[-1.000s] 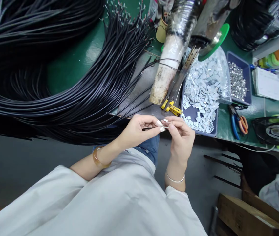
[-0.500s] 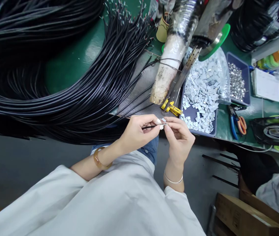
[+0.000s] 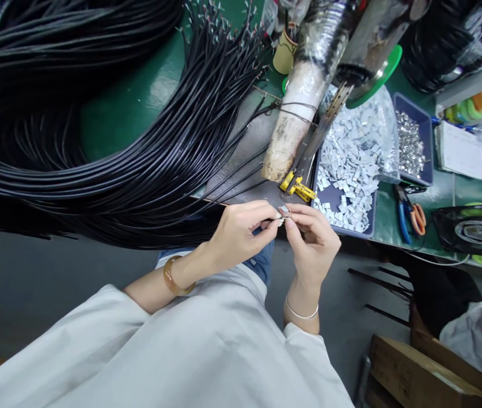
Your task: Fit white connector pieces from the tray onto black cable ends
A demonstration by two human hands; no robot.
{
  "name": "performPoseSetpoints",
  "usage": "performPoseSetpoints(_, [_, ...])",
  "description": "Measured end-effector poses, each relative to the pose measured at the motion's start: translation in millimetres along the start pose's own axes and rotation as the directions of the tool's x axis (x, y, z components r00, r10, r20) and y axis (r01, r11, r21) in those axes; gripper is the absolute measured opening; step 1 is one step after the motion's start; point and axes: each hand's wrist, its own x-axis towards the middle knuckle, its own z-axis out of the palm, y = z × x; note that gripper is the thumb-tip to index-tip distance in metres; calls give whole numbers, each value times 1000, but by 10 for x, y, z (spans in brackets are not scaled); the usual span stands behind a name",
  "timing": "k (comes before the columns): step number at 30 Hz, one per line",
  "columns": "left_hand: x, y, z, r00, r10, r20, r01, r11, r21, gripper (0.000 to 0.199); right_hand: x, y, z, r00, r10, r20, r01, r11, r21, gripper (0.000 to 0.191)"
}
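My left hand (image 3: 245,229) is closed in a pinch around a thin black cable, its fingertips covering most of it. My right hand (image 3: 314,241) meets it fingertip to fingertip, thumb and forefinger pinching the cable end (image 3: 282,219). A small pale piece (image 3: 284,208) shows at the right forefinger's tip; its exact kind is too small to tell. Both hands are just off the table's front edge, above my lap. Just beyond them lies a yellow clip-like tool (image 3: 298,187). The large bundle of black cables (image 3: 173,153) spreads to the left.
Right of the yellow tool stands a tray (image 3: 367,229) of small pale pieces, with a bin (image 3: 427,141) of metal parts behind it. Pliers (image 3: 411,215) and a fan (image 3: 474,228) lie farther right. A wrapped white tube (image 3: 286,136) slants down over the table (image 3: 117,119).
My left fingers have closed forward over the cable, so the black length seen between them before is now mostly hidden. My right hand has shifted very slightly right.
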Motion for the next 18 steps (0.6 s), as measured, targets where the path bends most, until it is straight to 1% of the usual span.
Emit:
performPoseSetpoints(3, [1,6,14,990,-141,8,141,983,-117,10,6,23,3,1000,27,15,-28,995,95,16])
performPoseSetpoints(5, [5,7,10,979,-199,34,202,963,-179,9,5,48,10,999,49,15,-50,988,144,16])
performPoseSetpoints(8, [9,7,-8,983,-179,45,184,964,-194,8,2,81,14,997,68,23,-71,978,195,16])
performPoseSetpoints(12, [5,10,-21,986,-158,51,165,967,-193,8,7,99,-1,996,76,41,-83,975,208,14])
performPoseSetpoints(15, [4,14,-22,984,-170,58,178,962,-209,8,9,87,-10,996,81,47,-89,980,180,10])
performPoseSetpoints(18, [8,7,-25,990,-134,43,139,978,-157,8,-1,58,-9,998,63,25,-65,993,97,9])
